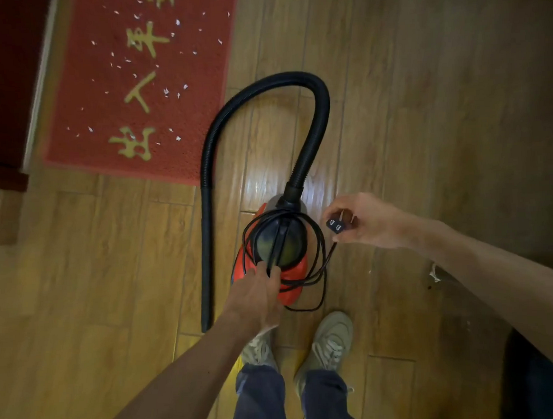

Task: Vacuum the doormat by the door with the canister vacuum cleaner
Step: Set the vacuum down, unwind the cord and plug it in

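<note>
Wood flooring by the door (2, 80) carries the red mat (138, 88), strewn with white scraps (166, 92); the vacuum (290, 293) stands on the boards just short of the mat's near right corner, right in front of the person's shoes (328, 342). Its cord (318, 249) is looped round the top, so unwinding likely comes next: the right hand (366, 223) pinches the plug (335, 225) just right of the body, while the left hand (257, 294) curls its fingers on the near end of the handle (278, 241). Left of the body the wand (206, 246) lies lengthwise toward the mat, nearer the left hand, joined by the arching hose (321, 109).
</note>
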Action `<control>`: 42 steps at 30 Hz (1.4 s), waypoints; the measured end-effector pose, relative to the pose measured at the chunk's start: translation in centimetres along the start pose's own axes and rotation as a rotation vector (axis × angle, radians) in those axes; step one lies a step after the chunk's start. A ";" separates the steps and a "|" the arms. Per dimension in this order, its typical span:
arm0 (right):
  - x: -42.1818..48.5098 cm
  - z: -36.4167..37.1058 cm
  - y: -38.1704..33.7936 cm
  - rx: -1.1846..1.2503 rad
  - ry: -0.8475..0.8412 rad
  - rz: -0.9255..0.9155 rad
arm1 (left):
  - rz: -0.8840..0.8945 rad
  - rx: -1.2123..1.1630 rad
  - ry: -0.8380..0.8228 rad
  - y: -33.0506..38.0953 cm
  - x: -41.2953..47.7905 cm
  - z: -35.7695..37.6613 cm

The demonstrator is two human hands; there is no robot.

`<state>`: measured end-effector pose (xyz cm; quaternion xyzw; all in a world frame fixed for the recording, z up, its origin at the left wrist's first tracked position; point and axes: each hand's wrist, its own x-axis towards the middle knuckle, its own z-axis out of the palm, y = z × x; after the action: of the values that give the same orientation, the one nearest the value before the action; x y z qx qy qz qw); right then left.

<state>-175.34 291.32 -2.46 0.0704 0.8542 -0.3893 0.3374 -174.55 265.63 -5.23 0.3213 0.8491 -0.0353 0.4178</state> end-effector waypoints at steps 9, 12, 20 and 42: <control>-5.2 -0.7 -5.9 0.525 0.198 0.030 | 0.083 -0.532 0.484 4.7 -0.9 -5.8; -5.9 0.8 -7.7 0.666 0.311 0.067 | 0.085 -0.698 0.526 6.3 -1.1 -6.9; -6.1 3.4 -9.8 0.998 0.519 0.227 | -0.021 -1.026 0.525 6.0 -2.8 -4.9; -11.6 3.5 -24.0 1.083 0.857 0.178 | 0.034 -1.268 0.761 1.7 -16.2 -11.2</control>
<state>-173.85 273.98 18.01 0.4458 0.5888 -0.6693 -0.0815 -174.05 262.30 14.20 0.0213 0.7875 0.5824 0.2003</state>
